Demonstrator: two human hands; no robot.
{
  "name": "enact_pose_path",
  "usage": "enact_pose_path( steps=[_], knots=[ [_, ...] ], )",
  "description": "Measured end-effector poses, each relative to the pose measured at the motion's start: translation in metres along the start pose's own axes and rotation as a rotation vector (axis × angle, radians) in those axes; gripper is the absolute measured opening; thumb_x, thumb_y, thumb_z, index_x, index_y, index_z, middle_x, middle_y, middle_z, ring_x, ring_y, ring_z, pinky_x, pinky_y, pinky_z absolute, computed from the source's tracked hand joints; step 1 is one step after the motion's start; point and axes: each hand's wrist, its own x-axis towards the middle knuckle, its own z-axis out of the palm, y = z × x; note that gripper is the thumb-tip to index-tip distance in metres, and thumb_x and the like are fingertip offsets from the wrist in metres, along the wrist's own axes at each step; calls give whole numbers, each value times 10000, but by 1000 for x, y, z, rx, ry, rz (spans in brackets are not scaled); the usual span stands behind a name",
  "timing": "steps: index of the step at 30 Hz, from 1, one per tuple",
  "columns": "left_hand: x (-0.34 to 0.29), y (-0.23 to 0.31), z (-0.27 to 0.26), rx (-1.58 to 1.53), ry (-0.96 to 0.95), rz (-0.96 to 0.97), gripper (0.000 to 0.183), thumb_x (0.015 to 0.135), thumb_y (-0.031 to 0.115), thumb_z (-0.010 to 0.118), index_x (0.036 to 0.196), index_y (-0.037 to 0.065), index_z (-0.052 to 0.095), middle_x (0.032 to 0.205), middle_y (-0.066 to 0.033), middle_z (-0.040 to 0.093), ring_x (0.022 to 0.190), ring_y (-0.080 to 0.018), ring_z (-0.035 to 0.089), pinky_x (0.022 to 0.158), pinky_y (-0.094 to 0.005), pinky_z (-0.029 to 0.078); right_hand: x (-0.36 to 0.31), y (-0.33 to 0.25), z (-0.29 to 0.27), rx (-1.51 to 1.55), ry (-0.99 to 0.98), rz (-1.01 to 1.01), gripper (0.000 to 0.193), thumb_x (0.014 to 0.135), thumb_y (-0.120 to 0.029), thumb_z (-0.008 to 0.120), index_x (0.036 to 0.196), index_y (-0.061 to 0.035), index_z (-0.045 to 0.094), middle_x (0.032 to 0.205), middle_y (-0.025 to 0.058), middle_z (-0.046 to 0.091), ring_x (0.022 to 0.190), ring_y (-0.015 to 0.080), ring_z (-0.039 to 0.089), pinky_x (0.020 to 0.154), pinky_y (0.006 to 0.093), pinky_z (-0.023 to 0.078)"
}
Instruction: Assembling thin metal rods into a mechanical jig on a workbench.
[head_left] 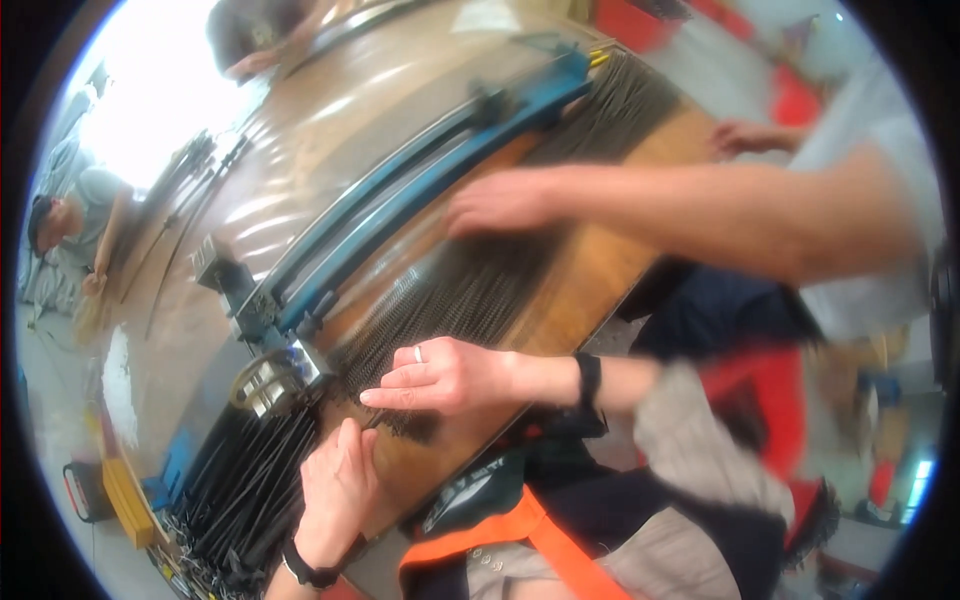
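My left hand (340, 482) is at the near table edge, thumb and fingers pinched together. Just to its right and a little farther, my right hand (445, 378) is closed, with its index finger stretched toward the left. Whatever lies between these fingertips is too thin and hidden to make out. Under and beyond my right hand spreads a layer of thin dark ridged strips (455, 300). Left of my hands stands a metal clamp-like block (275, 385) at the near end of a long blue rail fixture (385, 215). Dark rods (235, 490) lie in a bundle below that block.
A co-worker's hand (505, 203) reaches in from the right over the strips, slightly blurred. Another person (75, 220) is at the far left, and one more (255, 40) across the table. Long thin rods (190, 195) lie on the film-covered table (330, 110). A yellow block (127, 500) is at lower left.
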Motion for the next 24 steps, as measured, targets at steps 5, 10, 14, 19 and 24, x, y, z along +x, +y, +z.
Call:
enact_pose_path(
  steps=[5,10,14,19,24],
  knots=[
    [34,0,-18,278,66,131,221,923,168,600,784,56,470,728,-130,572,659,-331,603,546,-435,472,14,6,-13,-161,-498,172,512,793,-68,621,1293,12,546,935,87,676,742,243,665,650,362,567],
    [61,0,-35,297,161,294,129,875,123,633,959,41,579,724,-79,520,689,-267,582,551,-398,469,1,30,-24,18,-91,357,481,852,-152,656,1310,-49,551,912,99,685,723,256,687,635,382,575],
    [84,-13,-72,343,257,385,325,844,68,630,1166,31,603,742,-82,508,698,-256,564,565,-387,467,-56,74,-66,-153,-65,688,353,840,-202,740,1165,-89,664,975,91,716,764,269,692,658,337,577],
    [122,3,-70,362,190,505,500,816,4,594,1314,41,564,767,-93,509,715,-264,552,632,-379,477,-18,88,-99,-156,-29,454,286,825,-205,755,1093,-120,697,901,98,715,731,271,686,617,343,557],
    [154,-4,-59,395,186,565,533,830,13,559,1361,45,524,778,-100,523,728,-270,554,680,-379,480,-50,138,-147,-509,63,471,248,853,-232,718,1088,-157,689,754,82,666,673,267,673,592,351,544]
  ],
)
